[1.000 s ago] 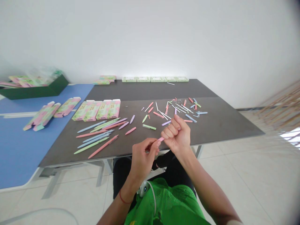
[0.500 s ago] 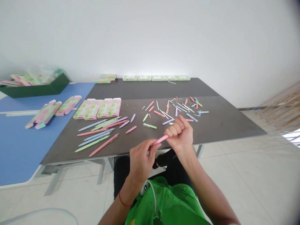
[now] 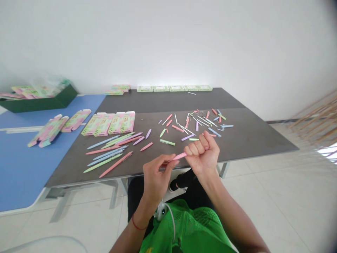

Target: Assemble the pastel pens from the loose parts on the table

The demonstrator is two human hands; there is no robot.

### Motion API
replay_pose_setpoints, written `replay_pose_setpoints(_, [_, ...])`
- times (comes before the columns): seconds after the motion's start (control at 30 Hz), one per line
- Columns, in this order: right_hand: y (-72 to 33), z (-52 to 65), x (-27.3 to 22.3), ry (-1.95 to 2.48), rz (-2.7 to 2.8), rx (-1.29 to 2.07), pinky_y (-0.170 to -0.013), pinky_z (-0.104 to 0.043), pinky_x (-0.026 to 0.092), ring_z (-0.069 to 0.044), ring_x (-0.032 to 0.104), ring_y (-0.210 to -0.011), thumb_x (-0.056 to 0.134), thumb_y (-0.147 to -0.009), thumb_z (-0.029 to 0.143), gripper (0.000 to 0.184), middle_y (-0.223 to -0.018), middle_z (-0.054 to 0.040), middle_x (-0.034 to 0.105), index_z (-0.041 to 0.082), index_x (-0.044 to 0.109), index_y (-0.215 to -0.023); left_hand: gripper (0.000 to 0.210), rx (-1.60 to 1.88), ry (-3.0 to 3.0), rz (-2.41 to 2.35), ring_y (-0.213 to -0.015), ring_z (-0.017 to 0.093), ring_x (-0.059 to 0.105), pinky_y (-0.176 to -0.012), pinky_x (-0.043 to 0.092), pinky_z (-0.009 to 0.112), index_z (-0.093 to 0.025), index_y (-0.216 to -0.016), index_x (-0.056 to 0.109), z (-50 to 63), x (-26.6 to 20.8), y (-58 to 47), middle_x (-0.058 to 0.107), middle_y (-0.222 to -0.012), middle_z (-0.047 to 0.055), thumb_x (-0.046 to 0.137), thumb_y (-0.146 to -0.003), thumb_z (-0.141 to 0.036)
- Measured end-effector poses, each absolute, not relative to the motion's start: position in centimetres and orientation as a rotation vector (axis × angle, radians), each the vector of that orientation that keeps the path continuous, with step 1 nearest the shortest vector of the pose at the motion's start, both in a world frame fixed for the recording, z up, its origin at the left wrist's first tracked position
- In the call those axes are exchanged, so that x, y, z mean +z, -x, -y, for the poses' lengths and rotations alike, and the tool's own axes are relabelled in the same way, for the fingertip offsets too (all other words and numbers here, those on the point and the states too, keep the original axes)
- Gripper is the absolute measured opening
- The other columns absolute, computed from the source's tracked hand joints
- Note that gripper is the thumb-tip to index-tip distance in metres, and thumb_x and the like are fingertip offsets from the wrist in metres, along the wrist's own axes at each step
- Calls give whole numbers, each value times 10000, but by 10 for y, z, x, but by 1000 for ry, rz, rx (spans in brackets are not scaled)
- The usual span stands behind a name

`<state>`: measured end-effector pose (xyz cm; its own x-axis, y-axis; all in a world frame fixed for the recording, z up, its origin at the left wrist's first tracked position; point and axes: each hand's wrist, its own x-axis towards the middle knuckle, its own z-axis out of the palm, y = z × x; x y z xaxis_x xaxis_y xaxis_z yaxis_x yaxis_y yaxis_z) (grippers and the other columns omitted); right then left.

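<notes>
Between my two hands, over the table's near edge, is a pink pen [image 3: 180,156]. My left hand [image 3: 158,175] pinches its left end between thumb and fingers. A fist formed by my right hand [image 3: 201,153] wraps the other end, so that part is hidden. Left of my hands lie several whole pens, including a red pen [image 3: 116,164] and a green pen [image 3: 103,163]. Loose pen parts spread beyond my right hand: a green barrel piece [image 3: 167,142], a purple barrel piece [image 3: 187,137], a pink tip piece [image 3: 146,147] and thin white refills [image 3: 183,128].
Flat pink-green pen boxes [image 3: 116,123] lie on the dark table [image 3: 247,135]. White-green boxes [image 3: 168,88] line its back edge along the wall. On the adjoining blue table [image 3: 15,165] are unfolded cartons [image 3: 48,130] and a dark green bin [image 3: 47,102] with packaging.
My hands have shifted slightly, with the left hand a little further left and the pen lying a bit flatter. Both still grip the pink pen. The view has tilted very slightly.
</notes>
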<state>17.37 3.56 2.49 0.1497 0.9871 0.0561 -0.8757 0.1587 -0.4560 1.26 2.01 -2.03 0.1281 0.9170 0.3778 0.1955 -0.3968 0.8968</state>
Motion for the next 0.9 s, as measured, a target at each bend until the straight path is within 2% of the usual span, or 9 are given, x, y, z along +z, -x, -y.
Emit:
replay_pose_setpoints(0.1, [-174,-35,27,344,359,1358,-445,-270,260,-122,22,-460,536,-1040,301,615,-482,94,44,224,120,-593,283,1381,-1637,-1037,-909,223,812,-828,676,311,-220,-1128,802,-22,-24,-9,839,-1047,65,834,-890,-371])
replay_pose_setpoints(0.17, [-174,-34,29,345,365,1340,-452,-268,269,-123,32,-458,549,-1035,299,621,-483,92,44,222,117,-595,360,1323,-1552,-992,-906,223,820,-811,687,307,-213,-1222,766,-23,-24,-5,840,-1057,72,813,-909,-385])
replay_pose_setpoints(0.27, [-172,-31,31,370,381,1329,-465,-265,287,-123,52,-455,573,-1030,304,636,-489,90,39,218,113,-599,258,1241,-1557,-1016,-728,181,803,-705,674,256,-184,-1043,789,-23,-21,1,826,-834,45,676,-1012,-413])
replay_pose_setpoints(0.37, [-169,-30,33,388,379,1318,-473,-266,295,-126,62,-458,566,-1033,298,636,-493,88,35,216,107,-601,309,1205,-1651,-1071,-629,151,764,-630,635,215,-183,-897,782,-21,-18,3,788,-715,20,631,-1039,-411])
replay_pose_setpoints(0.6, [-163,-29,30,454,269,1265,-446,-267,254,-126,69,-451,470,-1061,267,586,-468,81,71,217,117,-596,165,1325,-1785,-1091,-741,166,803,-705,619,230,-213,-995,782,-18,-23,2,825,-835,11,664,-1030,-324])
replay_pose_setpoints(0.7, [-164,-31,28,494,312,1254,-443,-263,285,-121,121,-432,490,-1063,292,595,-455,82,110,223,158,-575,136,1328,-1960,-1103,-746,168,788,-727,590,245,-219,-997,785,-21,-20,6,823,-833,13,681,-1019,-303])
replay_pose_setpoints(0.77, [-172,-33,28,540,419,1309,-472,-261,361,-116,232,-429,572,-1039,325,590,-446,82,208,230,264,-546,131,1326,-2059,-1088,-747,168,771,-728,572,250,-213,-992,780,-23,-16,11,815,-835,20,677,-1019,-290])
replay_pose_setpoints(0.83, [-188,-35,28,652,638,1374,-560,-284,475,-129,447,-500,694,-978,371,451,-509,52,454,226,504,-595,129,1321,-2143,-1057,-758,165,755,-739,562,255,-207,-982,770,-26,-12,16,808,-854,30,666,-1024,-270])
replay_pose_setpoints(0.9, [-207,-37,31,843,964,1298,-699,-342,559,-181,644,-690,781,-914,401,202,-760,-23,718,213,741,-853,113,1321,-2237,-1024,-773,163,742,-755,553,260,-206,-986,759,-29,-9,21,804,-882,37,661,-1024,-245])
